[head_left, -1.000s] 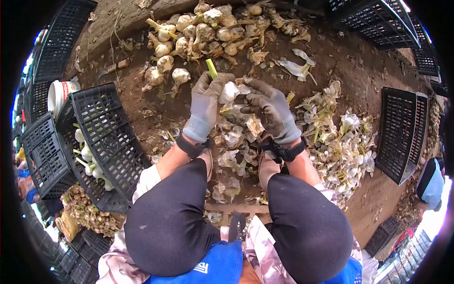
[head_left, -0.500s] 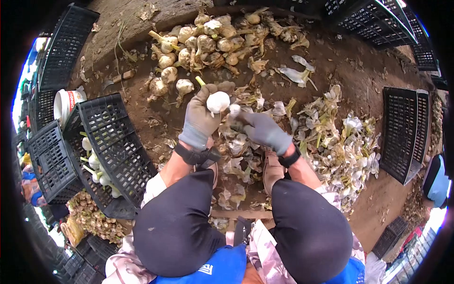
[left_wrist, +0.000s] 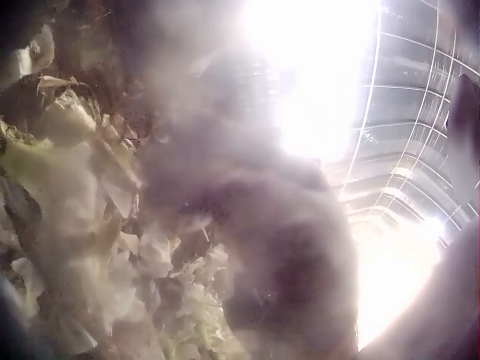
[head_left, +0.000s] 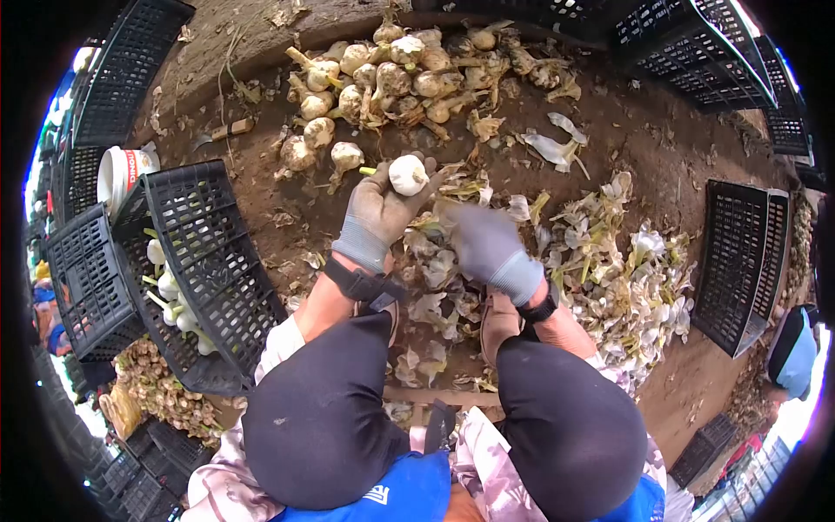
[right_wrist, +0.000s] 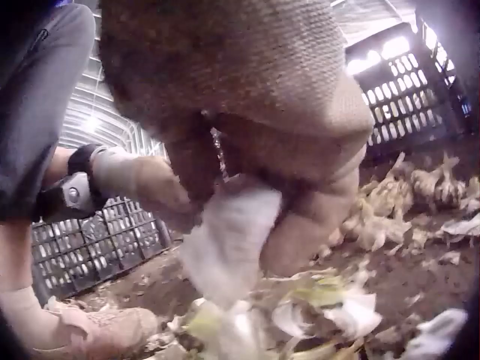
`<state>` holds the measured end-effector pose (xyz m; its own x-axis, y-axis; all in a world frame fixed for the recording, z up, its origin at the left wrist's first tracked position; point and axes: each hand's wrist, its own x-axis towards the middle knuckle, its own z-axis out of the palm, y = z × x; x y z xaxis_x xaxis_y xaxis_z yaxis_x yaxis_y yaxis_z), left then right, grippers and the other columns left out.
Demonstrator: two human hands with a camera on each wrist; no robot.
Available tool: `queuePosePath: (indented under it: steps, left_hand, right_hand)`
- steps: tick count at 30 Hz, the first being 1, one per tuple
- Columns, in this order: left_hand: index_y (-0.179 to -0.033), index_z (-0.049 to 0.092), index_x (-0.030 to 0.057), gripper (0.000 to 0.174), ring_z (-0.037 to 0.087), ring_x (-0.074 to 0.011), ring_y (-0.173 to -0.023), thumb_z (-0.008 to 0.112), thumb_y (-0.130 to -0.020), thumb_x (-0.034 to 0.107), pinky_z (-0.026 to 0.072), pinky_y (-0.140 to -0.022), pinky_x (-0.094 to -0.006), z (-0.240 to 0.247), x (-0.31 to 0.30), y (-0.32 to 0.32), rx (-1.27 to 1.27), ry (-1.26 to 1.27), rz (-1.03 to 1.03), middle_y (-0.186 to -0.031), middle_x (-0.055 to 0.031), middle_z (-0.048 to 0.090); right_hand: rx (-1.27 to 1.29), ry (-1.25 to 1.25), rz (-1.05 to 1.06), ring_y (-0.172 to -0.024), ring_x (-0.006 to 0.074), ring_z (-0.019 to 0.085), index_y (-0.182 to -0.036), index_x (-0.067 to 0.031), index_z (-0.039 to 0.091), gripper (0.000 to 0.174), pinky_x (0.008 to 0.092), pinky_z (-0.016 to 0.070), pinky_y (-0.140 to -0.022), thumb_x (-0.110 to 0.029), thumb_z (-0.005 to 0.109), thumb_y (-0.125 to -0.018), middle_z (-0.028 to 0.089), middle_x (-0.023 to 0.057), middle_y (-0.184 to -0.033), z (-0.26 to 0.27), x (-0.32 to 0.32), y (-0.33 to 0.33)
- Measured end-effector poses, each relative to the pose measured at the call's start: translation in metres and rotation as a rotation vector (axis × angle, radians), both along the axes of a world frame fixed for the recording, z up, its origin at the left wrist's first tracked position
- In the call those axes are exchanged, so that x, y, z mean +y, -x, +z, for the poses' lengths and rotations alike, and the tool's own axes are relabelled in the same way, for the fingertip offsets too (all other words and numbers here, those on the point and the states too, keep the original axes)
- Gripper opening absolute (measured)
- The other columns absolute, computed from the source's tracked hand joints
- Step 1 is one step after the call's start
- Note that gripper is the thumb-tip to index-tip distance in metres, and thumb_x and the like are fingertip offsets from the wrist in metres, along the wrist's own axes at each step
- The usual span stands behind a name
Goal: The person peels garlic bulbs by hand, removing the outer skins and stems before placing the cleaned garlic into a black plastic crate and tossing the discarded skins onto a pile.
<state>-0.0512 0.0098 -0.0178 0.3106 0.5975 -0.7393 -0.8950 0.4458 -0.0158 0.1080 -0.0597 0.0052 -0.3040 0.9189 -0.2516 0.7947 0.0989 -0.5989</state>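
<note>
In the head view the gloved left hand (head_left: 383, 207) holds a clean white garlic bulb (head_left: 408, 175), its short green stem pointing left. The gloved right hand (head_left: 492, 247), blurred, is apart from the bulb, over the loose skins. The right wrist view shows that hand (right_wrist: 255, 112) pinching a white piece of skin (right_wrist: 232, 240) between its fingers. The left wrist view is hazy, with a blurred hand (left_wrist: 277, 240) and loose skins (left_wrist: 187, 292).
Unpeeled garlic (head_left: 393, 80) lies heaped ahead. Peeled skins (head_left: 648, 278) are piled at the right. A black crate (head_left: 204, 252) with white bulbs (head_left: 168, 285) stands left, near a white bucket (head_left: 111, 178) and a knife with a wooden handle (head_left: 232, 129). Another crate (head_left: 735, 261) stands right.
The right hand has come away from the bulb, moving right and down. The left hand still holds the bulb, now turned with its stem to the left.
</note>
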Motion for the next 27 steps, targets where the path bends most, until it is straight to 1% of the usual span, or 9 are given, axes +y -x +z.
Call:
queuePosePath:
  steps: [3,7,9,11,13,20,22,25,27]
  left_hand:
    - [-0.119,0.046,-0.0076,0.032,0.052,-0.0336,-0.109,0.036,-0.095,0.011,0.0392,-0.099,-0.0472,-0.004,-0.005,0.000,0.028,-0.022,-0.077,-0.113,-0.0202,0.056]
    - [-0.110,0.056,0.0049,0.024,0.061,-0.0210,-0.081,0.042,-0.091,0.012,0.0505,-0.059,-0.0310,-0.002,-0.017,0.010,1.573,-1.155,-0.957,-0.093,-0.0122,0.062]
    - [-0.120,0.051,0.0046,0.031,0.052,-0.0150,-0.106,0.052,-0.090,0.013,0.0458,-0.083,-0.0275,0.019,-0.021,-0.009,0.306,-0.438,-0.465,-0.115,-0.0076,0.056]
    - [-0.123,0.047,0.0041,0.035,0.049,-0.0163,-0.110,0.049,-0.092,0.019,0.0452,-0.087,-0.0300,-0.001,-0.013,0.016,0.493,-1.116,-0.834,-0.120,-0.0077,0.052]
    - [-0.115,0.049,0.0018,0.033,0.053,-0.0170,-0.105,0.047,-0.094,0.027,0.0480,-0.082,-0.0308,0.051,-0.002,0.008,0.250,-0.643,-0.671,-0.117,-0.0107,0.054]
    - [-0.103,0.057,0.0028,0.028,0.061,-0.0147,-0.058,0.053,-0.091,0.029,0.0485,-0.048,-0.0248,0.027,0.038,0.008,0.943,-0.593,-0.570,-0.079,-0.0054,0.063]
    - [-0.103,0.057,0.0032,0.028,0.061,-0.0150,-0.058,0.053,-0.091,0.029,0.0482,-0.047,-0.0251,0.026,0.034,-0.001,0.874,-0.484,-0.535,-0.078,-0.0051,0.063]
    - [-0.106,0.055,0.0039,0.031,0.060,-0.0151,-0.060,0.051,-0.092,0.031,0.0468,-0.048,-0.0248,0.008,0.028,0.006,0.793,-0.358,-0.522,-0.080,-0.0049,0.062]
    - [-0.107,0.055,0.0038,0.034,0.060,-0.0138,-0.066,0.049,-0.093,0.034,0.0450,-0.051,-0.0235,-0.004,0.024,0.012,0.813,-0.598,-0.611,-0.087,-0.0062,0.062]
  right_hand:
    - [0.152,-0.300,-0.253,-0.080,0.0327,0.061,-0.105,-0.0078,0.058,0.031,0.0448,0.0463,-0.067,-0.015,0.060,-0.075,0.064,0.0130,-0.086,0.009,0.012,-0.005]
    - [0.244,-0.428,-0.185,-0.104,0.0371,0.053,-0.119,-0.0044,0.048,0.053,0.0433,0.0443,-0.086,-0.020,0.065,-0.071,0.054,0.0211,-0.113,0.013,0.029,0.003]
    - [0.273,-0.367,-0.071,-0.107,0.0414,0.049,-0.122,-0.0025,0.046,0.061,0.0421,0.0427,-0.091,-0.019,0.067,-0.067,0.050,0.0233,-0.118,0.002,0.031,0.003]
    - [0.554,-0.261,-0.103,-0.102,0.0370,0.053,-0.116,-0.0021,0.051,0.052,0.0394,0.0445,-0.088,-0.014,0.065,-0.068,0.052,0.0200,-0.114,-0.013,0.037,-0.007]
    - [0.571,0.031,-0.334,-0.097,0.0293,0.056,-0.111,-0.0025,0.054,0.043,0.0372,0.0454,-0.086,-0.005,0.060,-0.069,0.054,0.0158,-0.109,0.030,0.048,-0.024]
    - [-0.346,-1.518,-0.277,-0.085,0.0255,0.064,-0.118,0.0022,0.051,0.048,0.0289,0.0551,-0.058,-0.032,0.060,-0.086,0.060,0.0175,-0.105,0.195,0.185,-0.102]
    - [-0.107,-1.222,-0.525,-0.058,0.0121,0.062,-0.114,0.0021,0.053,0.045,0.0237,0.0498,-0.044,-0.032,0.062,-0.086,0.063,0.0090,-0.077,0.193,0.180,-0.087]
    - [0.109,-1.040,-0.055,-0.064,0.0135,0.061,-0.114,-0.0085,0.057,0.035,0.0287,0.0514,-0.052,-0.004,0.063,-0.079,0.064,0.0073,-0.077,0.101,0.182,-0.052]
    - [-0.278,-0.754,-0.071,-0.074,0.0245,0.060,-0.102,-0.0105,0.059,0.024,0.0393,0.0481,-0.064,-0.010,0.054,-0.079,0.060,0.0084,-0.075,0.030,0.168,-0.015]
